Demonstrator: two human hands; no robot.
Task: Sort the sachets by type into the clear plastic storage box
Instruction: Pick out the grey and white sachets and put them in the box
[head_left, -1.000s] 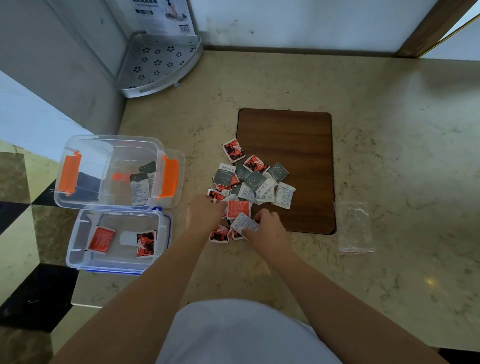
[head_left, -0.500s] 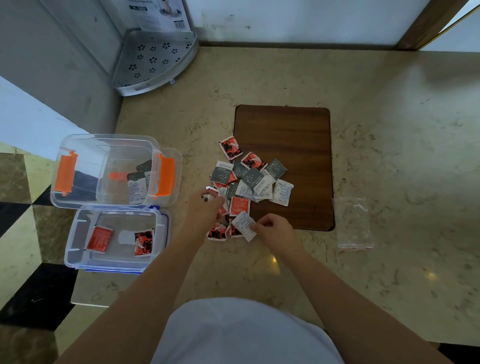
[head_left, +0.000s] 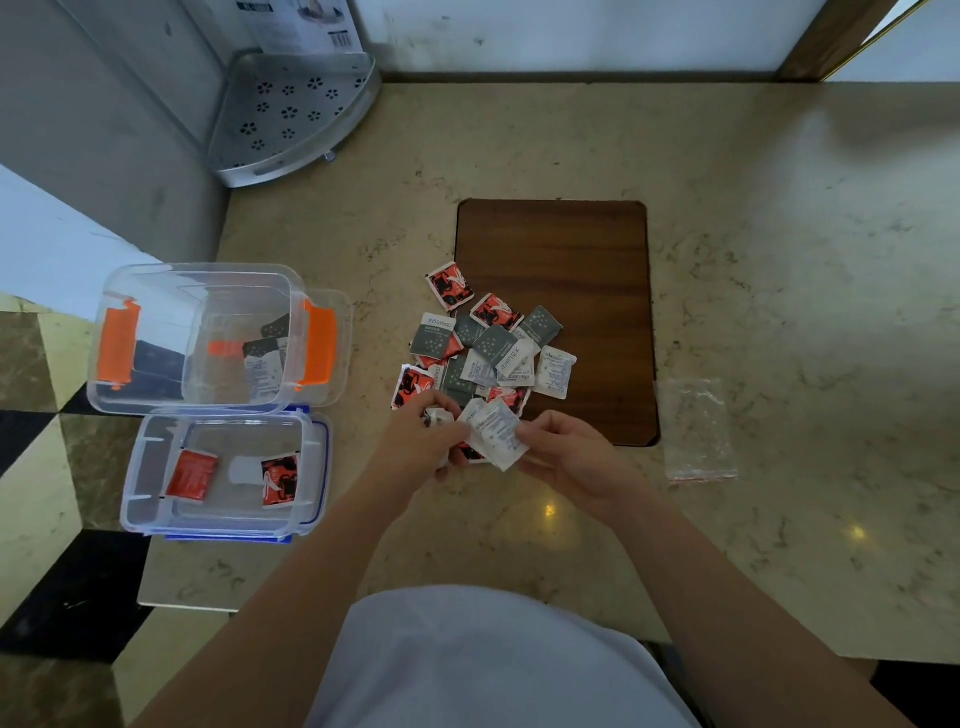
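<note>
A heap of red, grey and white sachets (head_left: 488, 345) lies on the marble counter and the edge of a brown wooden board (head_left: 566, 249). My right hand (head_left: 566, 457) pinches a white sachet (head_left: 496, 434) just in front of the heap. My left hand (head_left: 423, 441) touches the same sachet's left edge and holds another small sachet in its fingers. At the left stands a clear box with orange clips (head_left: 124, 338) holding grey and white sachets. In front of it a blue-rimmed clear box (head_left: 150, 467) holds two red sachets.
An empty clear zip bag (head_left: 696, 431) lies right of the board. A perforated metal corner shelf (head_left: 291, 109) sits at the back left by the wall. The counter's left edge drops to a checkered floor (head_left: 47, 519) beside the boxes.
My right hand lifted the white sachet off the counter and toward me. My left hand came away from the heap with a sachet and met the right hand.
</note>
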